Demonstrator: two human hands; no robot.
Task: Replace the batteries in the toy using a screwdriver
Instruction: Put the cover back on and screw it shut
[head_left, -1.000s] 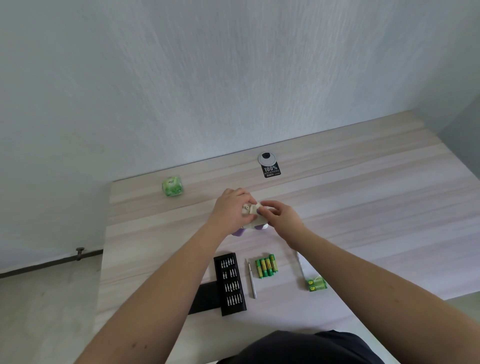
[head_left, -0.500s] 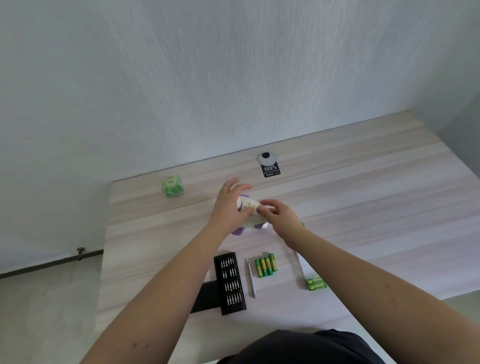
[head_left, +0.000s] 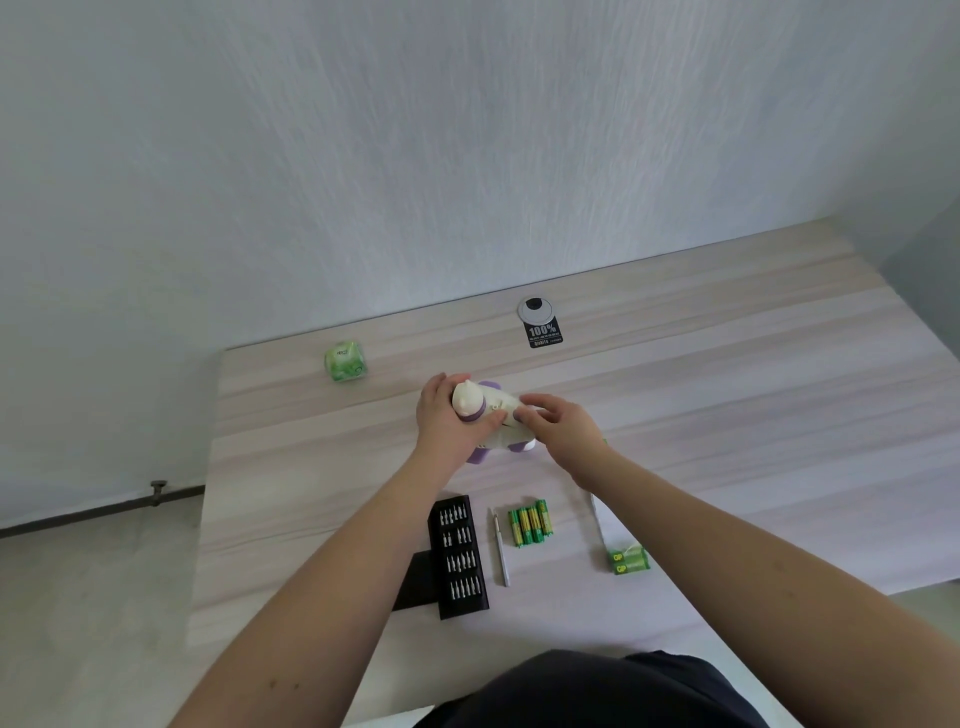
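This looks like an office or a plain study room with a desk, rather than a workshop. The pale, wood-grain laminate worktop (head_left: 727, 415) stands against a bare, textured white wall (head_left: 467, 156), and a round grey cable grommet (head_left: 535, 309) is set into it near the back edge, with a small black sticker reading "100%" (head_left: 543, 334) just in front. A thin dark pipe (head_left: 93, 512) runs along the foot of the wall above a grey floor (head_left: 78, 623). A small green-and-white tissue pack (head_left: 345, 361) lies near the worktop's far left corner.
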